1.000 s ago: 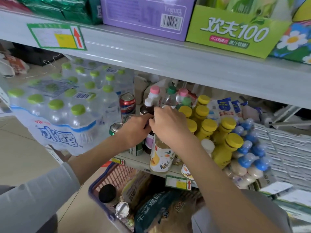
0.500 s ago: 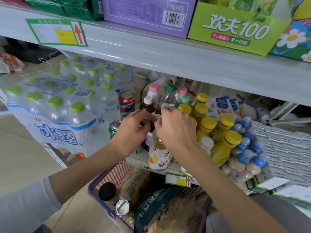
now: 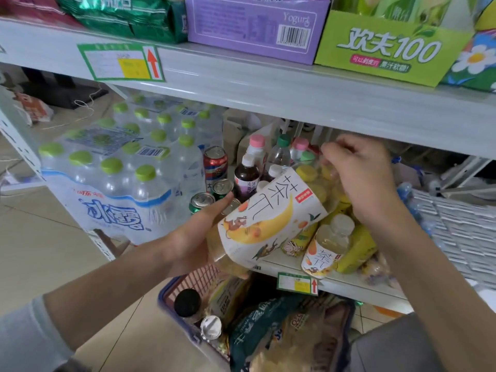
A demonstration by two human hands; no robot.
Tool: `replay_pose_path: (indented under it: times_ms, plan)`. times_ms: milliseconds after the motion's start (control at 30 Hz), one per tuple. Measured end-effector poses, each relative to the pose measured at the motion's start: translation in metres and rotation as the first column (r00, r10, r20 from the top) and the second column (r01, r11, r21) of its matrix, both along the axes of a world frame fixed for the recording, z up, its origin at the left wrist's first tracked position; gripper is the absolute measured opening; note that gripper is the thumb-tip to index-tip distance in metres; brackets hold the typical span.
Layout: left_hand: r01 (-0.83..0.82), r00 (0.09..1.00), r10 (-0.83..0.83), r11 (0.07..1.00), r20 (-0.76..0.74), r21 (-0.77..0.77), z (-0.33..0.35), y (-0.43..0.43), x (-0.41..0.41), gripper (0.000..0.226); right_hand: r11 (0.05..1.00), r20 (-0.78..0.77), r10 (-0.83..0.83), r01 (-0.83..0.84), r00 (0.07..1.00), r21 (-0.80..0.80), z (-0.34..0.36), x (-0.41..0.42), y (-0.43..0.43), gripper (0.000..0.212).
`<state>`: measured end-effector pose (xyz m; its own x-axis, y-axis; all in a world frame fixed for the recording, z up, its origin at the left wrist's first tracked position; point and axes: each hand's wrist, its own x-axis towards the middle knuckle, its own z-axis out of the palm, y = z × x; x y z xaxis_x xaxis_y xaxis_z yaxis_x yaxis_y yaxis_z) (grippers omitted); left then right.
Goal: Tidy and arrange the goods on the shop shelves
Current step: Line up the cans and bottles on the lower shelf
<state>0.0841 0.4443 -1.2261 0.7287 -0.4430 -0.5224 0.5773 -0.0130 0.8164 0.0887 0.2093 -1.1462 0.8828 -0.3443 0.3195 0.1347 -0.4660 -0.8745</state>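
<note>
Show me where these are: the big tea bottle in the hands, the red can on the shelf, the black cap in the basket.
big tea bottle (image 3: pixel 268 218), head view, middle of its label.
red can (image 3: pixel 216 167), head view, its side.
black cap (image 3: pixel 188 302), head view, its top.

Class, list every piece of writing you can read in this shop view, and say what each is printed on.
"Yogurt": purple box.
"欢夫100": green box; the smaller line beneath is too blurred.
"冰露": water pack.
"茶π": tea bottle held in the left hand, and again on the small bottle.
Price tag: print too small to read.
</note>
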Motion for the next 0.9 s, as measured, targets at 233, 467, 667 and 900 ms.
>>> replay_pose_path:
  times_ms: [233,467,667,900]
  plan:
    - [0.103,0.993,-0.106,0.992,-0.049,-0.071,-0.003,0.016,-0.014,0.058,1.0,-0.07,0.0,0.002,0.998,0.022,-0.012,0.005,0.004,0.027]
    - [-0.228,0.973,0.229,0.972,-0.007,0.063,-0.017,0.01,-0.034,0.052,0.985,0.271,0.101,-0.058,0.957,-0.161,-0.011,-0.021,0.035,0.037]
    - [-0.407,0.911,0.404,0.913,-0.08,-0.034,-0.012,0.015,-0.03,0.049,0.903,0.639,0.362,-0.083,0.679,-0.423,-0.018,-0.05,0.063,0.039]
    - [-0.354,0.935,0.355,0.935,-0.029,0.013,-0.013,0.02,-0.026,0.041,0.898,0.659,0.353,-0.044,0.664,-0.437,-0.024,-0.049,0.06,0.04]
